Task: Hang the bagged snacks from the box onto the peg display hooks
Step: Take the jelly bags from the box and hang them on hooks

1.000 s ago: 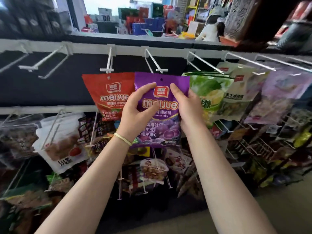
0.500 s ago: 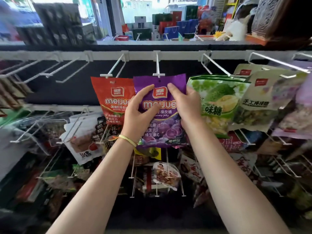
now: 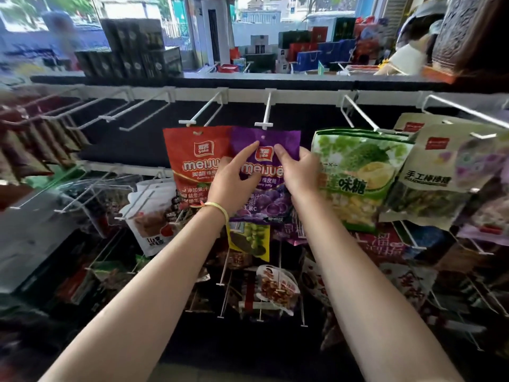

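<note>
— Fingers (image 3: 252,150) of the left hand (image 3: 231,186) are reaching up the face of the purple grape gummy bag (image 3: 286,139), the thumb pressing lower down near the brand lettering; that hand is pinching the bag.

— And the right hand (image 3: 298,175)?

— Its fingers are curling around the bag's right side, index tip lying just beside the red logo. Both hands are gripping the same bag.

— Where is the bag sitting?

— Its top edge is lying right under the T-shaped tip of the white peg hook (image 3: 264,117). The small hang hole is showing below that tip; whether the wire is passing through it, I cannot tell.

— What is hanging around it?

— On the left, a red gummy bag (image 3: 190,161) of the same brand is hanging from the neighbouring hook (image 3: 201,113), its right edge tucking behind the purple one. On the right, a green durian candy bag (image 3: 358,172) is hanging just beside the right hand.

— Anything on the wrists?

— A yellow band (image 3: 219,208) is circling the left wrist.
</note>
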Action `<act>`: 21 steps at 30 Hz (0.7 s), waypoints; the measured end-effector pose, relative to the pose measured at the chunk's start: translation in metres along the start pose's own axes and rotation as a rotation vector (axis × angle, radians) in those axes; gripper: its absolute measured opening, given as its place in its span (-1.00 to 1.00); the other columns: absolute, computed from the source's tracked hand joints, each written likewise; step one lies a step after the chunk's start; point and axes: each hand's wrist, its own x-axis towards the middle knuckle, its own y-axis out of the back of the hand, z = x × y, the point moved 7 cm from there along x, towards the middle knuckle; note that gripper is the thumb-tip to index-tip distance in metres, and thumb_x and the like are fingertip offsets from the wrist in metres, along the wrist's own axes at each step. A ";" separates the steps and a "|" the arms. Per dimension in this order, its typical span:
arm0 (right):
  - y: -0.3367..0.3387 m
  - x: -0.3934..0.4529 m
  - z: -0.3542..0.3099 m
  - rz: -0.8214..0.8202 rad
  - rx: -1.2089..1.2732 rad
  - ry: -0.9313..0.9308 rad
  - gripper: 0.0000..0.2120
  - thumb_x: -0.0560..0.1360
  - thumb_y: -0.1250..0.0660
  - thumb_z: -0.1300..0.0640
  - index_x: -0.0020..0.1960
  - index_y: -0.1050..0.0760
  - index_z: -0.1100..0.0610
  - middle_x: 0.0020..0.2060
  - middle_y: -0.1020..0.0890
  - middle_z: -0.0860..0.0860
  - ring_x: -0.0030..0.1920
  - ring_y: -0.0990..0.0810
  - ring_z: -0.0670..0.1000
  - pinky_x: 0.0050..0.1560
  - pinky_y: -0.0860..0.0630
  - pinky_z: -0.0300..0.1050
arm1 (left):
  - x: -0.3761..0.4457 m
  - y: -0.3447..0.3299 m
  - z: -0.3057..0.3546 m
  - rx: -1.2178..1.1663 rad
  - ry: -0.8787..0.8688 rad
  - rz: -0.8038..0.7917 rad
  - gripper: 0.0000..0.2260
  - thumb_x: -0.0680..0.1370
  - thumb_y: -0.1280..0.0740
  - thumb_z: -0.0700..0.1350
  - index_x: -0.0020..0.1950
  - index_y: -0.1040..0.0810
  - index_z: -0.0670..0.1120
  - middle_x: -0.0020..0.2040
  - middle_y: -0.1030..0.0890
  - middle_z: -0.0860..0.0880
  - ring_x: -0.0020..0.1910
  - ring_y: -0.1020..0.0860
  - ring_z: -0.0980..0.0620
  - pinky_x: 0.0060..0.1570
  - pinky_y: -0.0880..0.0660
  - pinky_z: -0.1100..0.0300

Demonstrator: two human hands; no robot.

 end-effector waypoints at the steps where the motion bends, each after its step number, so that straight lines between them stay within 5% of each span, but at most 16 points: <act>1: 0.000 0.001 0.004 0.005 -0.010 0.005 -0.88 0.53 -0.45 0.04 -0.12 -0.61 0.08 -0.20 -0.71 0.02 -0.16 -0.69 0.04 -0.05 -0.65 0.12 | 0.001 0.000 0.000 0.029 -0.005 0.006 -0.45 0.60 -0.36 -0.04 0.51 -0.30 0.35 0.15 -0.47 -0.07 -0.11 -0.59 -0.01 -0.05 -0.57 0.31; 4: 0.001 0.001 0.015 0.019 -0.069 0.012 -0.84 0.54 -0.43 0.05 -0.06 -0.60 0.16 -0.16 -0.70 0.04 -0.13 -0.68 0.05 -0.04 -0.64 0.11 | 0.002 -0.002 -0.001 0.049 -0.008 -0.018 -0.42 0.61 -0.34 -0.10 0.54 -0.26 0.34 0.15 -0.44 -0.08 -0.10 -0.53 0.06 -0.17 -0.39 0.55; 8: 0.001 -0.021 0.013 0.118 -0.222 0.127 -0.78 0.54 -0.42 0.10 0.13 -0.50 0.15 0.01 -0.62 0.00 0.00 -0.61 0.01 -0.01 -0.54 -0.21 | -0.005 0.003 -0.009 0.063 -0.011 -0.142 -0.37 0.58 -0.36 -0.12 0.55 -0.24 0.32 0.25 -0.40 -0.08 0.01 -0.50 0.04 0.09 -0.40 0.28; 10: 0.004 -0.048 0.002 0.274 -0.301 0.251 -0.64 0.51 -0.41 0.19 0.26 -0.42 0.18 0.14 -0.53 0.05 0.08 -0.53 -0.01 -0.02 -0.43 -0.42 | -0.019 0.010 -0.022 0.093 -0.010 -0.208 -0.51 0.57 -0.37 -0.08 0.48 -0.41 0.22 0.27 -0.41 -0.06 0.12 -0.48 0.01 0.17 -0.39 0.25; 14: -0.023 -0.121 0.002 0.419 -0.420 0.398 -0.69 0.47 -0.31 0.24 0.20 -0.40 0.20 0.08 -0.50 0.15 0.00 -0.54 0.14 -0.03 -0.48 -0.08 | -0.077 0.046 -0.090 0.128 0.061 -0.420 -0.81 0.62 -0.33 -0.05 0.20 -0.66 0.05 0.11 -0.59 0.06 0.09 -0.59 0.04 0.07 -0.48 0.29; 16: -0.073 -0.147 0.025 0.161 -0.480 0.223 -0.87 0.53 -0.27 0.22 0.08 -0.45 0.17 -0.02 -0.56 0.11 -0.09 -0.55 0.12 -0.12 -0.40 -0.12 | -0.116 0.076 -0.137 0.169 0.149 -0.577 -0.80 0.65 -0.30 -0.07 0.19 -0.67 -0.04 -0.03 -0.63 0.08 0.01 -0.61 0.05 -0.11 -0.43 0.41; 18: -0.148 -0.183 0.063 -0.278 -0.635 -0.052 -0.92 0.59 -0.25 0.15 -0.02 -0.49 0.13 -0.14 -0.62 0.07 -0.12 -0.58 0.12 -0.17 -0.39 -0.07 | -0.150 0.116 -0.193 0.231 0.225 -0.658 -0.80 0.65 -0.28 -0.07 0.12 -0.67 -0.07 0.05 -0.67 -0.02 -0.04 -0.62 0.05 -0.11 -0.40 0.33; 21: -0.270 -0.262 0.096 -0.782 -0.866 -0.124 -0.82 0.58 -0.30 0.03 -0.09 -0.57 0.13 -0.18 -0.68 0.09 -0.09 -0.64 0.16 -0.11 -0.48 -0.04 | -0.191 0.203 -0.281 0.230 0.317 -0.554 -0.79 0.64 -0.30 -0.06 0.16 -0.69 -0.05 0.14 -0.68 0.00 0.09 -0.62 0.04 0.04 -0.40 0.32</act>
